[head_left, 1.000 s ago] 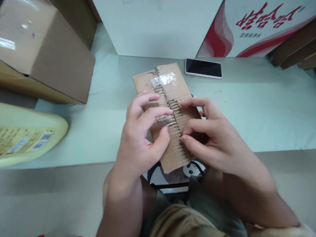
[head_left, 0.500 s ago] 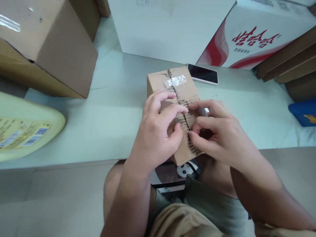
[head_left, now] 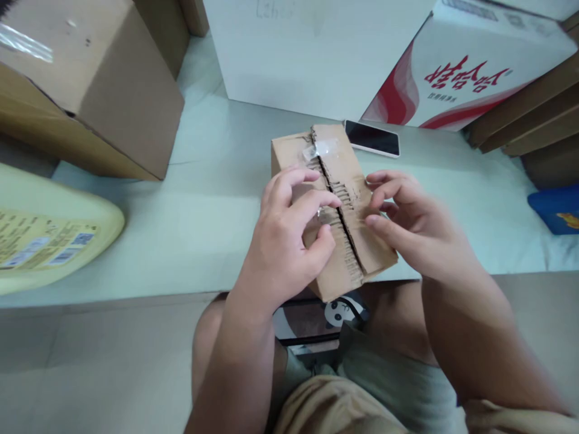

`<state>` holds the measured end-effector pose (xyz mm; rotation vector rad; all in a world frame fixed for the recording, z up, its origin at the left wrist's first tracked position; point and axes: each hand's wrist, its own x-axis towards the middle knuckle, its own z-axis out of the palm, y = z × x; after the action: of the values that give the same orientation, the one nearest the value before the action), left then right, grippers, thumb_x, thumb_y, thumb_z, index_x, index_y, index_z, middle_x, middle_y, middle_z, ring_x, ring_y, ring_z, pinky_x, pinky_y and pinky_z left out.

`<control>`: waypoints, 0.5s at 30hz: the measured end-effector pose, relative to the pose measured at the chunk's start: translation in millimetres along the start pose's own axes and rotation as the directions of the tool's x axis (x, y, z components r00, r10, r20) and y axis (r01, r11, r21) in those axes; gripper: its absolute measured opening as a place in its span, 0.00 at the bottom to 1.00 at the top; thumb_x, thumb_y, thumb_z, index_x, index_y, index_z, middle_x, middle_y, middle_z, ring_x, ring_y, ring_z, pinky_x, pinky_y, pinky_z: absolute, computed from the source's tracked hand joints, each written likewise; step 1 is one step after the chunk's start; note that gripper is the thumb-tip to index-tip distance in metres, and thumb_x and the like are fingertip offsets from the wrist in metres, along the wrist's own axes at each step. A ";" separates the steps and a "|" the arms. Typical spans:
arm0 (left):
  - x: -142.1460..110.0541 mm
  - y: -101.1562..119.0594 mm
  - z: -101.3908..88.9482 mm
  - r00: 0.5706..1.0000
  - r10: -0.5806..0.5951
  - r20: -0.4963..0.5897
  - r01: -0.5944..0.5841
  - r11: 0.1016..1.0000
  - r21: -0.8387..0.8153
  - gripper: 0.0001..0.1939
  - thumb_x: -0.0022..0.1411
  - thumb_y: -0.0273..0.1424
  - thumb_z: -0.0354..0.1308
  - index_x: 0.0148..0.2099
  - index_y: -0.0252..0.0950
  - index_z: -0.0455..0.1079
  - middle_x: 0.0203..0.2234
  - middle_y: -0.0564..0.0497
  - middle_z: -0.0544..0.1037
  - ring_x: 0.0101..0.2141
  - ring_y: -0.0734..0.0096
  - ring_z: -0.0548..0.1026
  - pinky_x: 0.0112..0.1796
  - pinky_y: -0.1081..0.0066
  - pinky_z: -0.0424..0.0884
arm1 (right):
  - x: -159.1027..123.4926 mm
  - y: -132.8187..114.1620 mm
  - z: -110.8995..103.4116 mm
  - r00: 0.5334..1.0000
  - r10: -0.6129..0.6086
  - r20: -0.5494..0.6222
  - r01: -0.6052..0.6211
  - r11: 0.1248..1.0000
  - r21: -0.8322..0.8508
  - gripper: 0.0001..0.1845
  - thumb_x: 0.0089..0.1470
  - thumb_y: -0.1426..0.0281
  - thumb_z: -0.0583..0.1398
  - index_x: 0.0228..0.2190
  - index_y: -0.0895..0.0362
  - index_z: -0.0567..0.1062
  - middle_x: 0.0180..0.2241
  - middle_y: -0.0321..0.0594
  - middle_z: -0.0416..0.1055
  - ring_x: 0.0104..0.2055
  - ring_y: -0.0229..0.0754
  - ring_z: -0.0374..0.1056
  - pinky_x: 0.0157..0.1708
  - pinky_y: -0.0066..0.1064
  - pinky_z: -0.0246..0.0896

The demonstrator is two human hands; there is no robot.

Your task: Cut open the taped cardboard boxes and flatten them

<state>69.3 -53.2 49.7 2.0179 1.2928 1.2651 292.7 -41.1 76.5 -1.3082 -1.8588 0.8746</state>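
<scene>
A small brown cardboard box (head_left: 335,283) stands at the front edge of the table, with a dark slit between its two top flaps. Torn, ribbed patches run beside the slit, and a strip of clear tape (head_left: 326,146) crosses its far end. My left hand (head_left: 292,232) lies over the left flap, its fingers curved and apart. A shiny scrap shows between those fingers, too small to name. At the box's right edge is my right hand (head_left: 407,217), fingers loosely bent and apart, the tips close to the right flap. Whether they touch it I cannot tell.
Behind the box lies a phone (head_left: 373,138). A large white carton (head_left: 316,60) and a red-and-white carton (head_left: 452,78) stand at the back. To the left are a bigger brown box (head_left: 131,102) and a yellow bottle (head_left: 58,229); a blue object (head_left: 554,211) sits far right.
My right hand has moved right, from the slit to the box's right edge. The right flap now lies flatter, and the slit shows wider. My left hand has hardly moved.
</scene>
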 end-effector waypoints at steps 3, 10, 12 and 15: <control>0.5 -1.0 0.2 1.000 0.003 -0.005 -0.003 1.000 0.003 0.15 0.67 0.22 0.57 0.49 0.46 0.74 0.59 0.45 0.75 0.66 0.54 0.72 0.69 0.46 0.71 | 4.1 0.5 2.8 1.000 -0.023 0.007 0.023 1.000 -0.002 0.07 0.57 0.66 0.68 0.37 0.51 0.76 0.57 0.47 0.69 0.69 0.57 0.63 0.67 0.53 0.65; 1.9 -0.1 -2.5 0.999 -0.004 0.036 0.004 1.000 0.010 0.16 0.64 0.22 0.59 0.48 0.48 0.76 0.60 0.47 0.74 0.65 0.49 0.73 0.68 0.43 0.72 | 6.3 -4.7 8.5 0.994 0.028 0.109 -0.030 0.999 0.017 0.09 0.52 0.70 0.68 0.36 0.53 0.74 0.61 0.49 0.63 0.75 0.58 0.55 0.65 0.49 0.68; 1.7 0.7 -3.2 0.998 0.016 0.068 -0.018 1.000 0.019 0.15 0.64 0.22 0.59 0.46 0.48 0.78 0.61 0.47 0.73 0.67 0.47 0.70 0.69 0.40 0.70 | 5.3 -2.2 10.0 0.995 0.038 0.090 -0.041 0.999 0.028 0.12 0.52 0.71 0.67 0.39 0.52 0.73 0.62 0.50 0.63 0.78 0.60 0.49 0.67 0.51 0.66; 1.5 0.8 -3.9 0.990 0.070 0.122 -0.075 0.997 0.035 0.13 0.63 0.23 0.59 0.42 0.47 0.79 0.63 0.48 0.72 0.70 0.45 0.66 0.72 0.33 0.62 | 3.6 1.3 11.3 0.992 0.078 0.098 -0.083 0.995 0.052 0.16 0.53 0.70 0.66 0.43 0.51 0.71 0.63 0.52 0.64 0.81 0.62 0.41 0.68 0.56 0.64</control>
<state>66.6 -52.7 52.9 2.1519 1.2068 1.1373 283.0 -38.8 70.0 -1.3359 -1.8512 1.0409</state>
